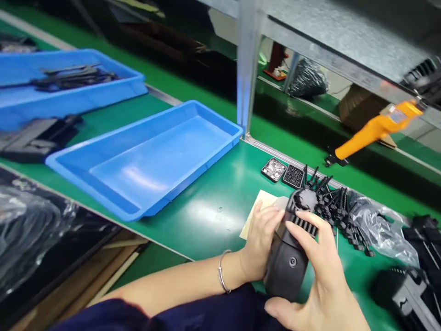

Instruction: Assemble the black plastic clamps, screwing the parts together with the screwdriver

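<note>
A black plastic housing [286, 271] with a ribbed band, a recessed screw hole and a round grey part at its far end is held close to my body. My left hand [257, 241] wraps its left side, the fingers closed near the ribbed end. Around the right side curves my right hand [325, 271], thumb at the near end and fingertips on the ribs. A pale yellow paper sheet [247, 224] lies partly hidden under the left hand. Just beyond the housing is a heap of black ribbed parts with thin stems [339, 207].
A bare-bottomed blue tray [165, 156] sits left of centre; another blue tray [127, 85] holds dark parts. Two small square pieces, one silvery [274, 169] and one black [293, 176], lie near the back rail. An orange power screwdriver [375, 131] hangs at right above clear plastic bags [382, 225].
</note>
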{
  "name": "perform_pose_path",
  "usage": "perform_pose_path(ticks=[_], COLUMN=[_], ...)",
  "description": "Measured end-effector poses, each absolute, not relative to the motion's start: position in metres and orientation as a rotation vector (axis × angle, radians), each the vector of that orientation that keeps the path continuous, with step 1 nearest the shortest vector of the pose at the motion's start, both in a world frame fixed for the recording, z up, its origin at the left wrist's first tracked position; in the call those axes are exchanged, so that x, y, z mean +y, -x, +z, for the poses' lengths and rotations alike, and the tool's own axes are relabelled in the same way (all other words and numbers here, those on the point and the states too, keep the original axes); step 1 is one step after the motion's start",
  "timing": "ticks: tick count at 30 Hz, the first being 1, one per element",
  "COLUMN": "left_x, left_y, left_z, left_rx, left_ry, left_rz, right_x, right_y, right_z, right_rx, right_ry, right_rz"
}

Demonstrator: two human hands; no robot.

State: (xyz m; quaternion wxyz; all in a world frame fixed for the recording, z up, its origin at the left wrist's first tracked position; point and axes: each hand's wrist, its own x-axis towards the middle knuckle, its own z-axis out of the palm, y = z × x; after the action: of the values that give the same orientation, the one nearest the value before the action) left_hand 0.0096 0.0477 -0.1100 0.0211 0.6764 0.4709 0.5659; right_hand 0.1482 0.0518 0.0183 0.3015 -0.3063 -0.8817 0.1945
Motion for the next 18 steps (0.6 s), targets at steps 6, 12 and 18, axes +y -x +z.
perform_pose_path(ticks=[6,12,18], left_x=[0.061,0.076,0.089], left_y=[0.031,0.055,0.026], left_z=[-0.096,-0.098,-0.096], left_rx=[1.114,0.974,0.799], left_ry=[-2.063,-1.832,-1.825], left_rz=[1.515,1.208,1.423], right_x=[0.066,0.075,0.071], right_y=[-0.155,-0.156,-0.161], right_z=[0.024,0.028,0.014], right_rx=[-2.421,-2.425,-2.350], right_ry=[0.890,0.963,1.125], right_rz=[0.449,0.573,0.520])
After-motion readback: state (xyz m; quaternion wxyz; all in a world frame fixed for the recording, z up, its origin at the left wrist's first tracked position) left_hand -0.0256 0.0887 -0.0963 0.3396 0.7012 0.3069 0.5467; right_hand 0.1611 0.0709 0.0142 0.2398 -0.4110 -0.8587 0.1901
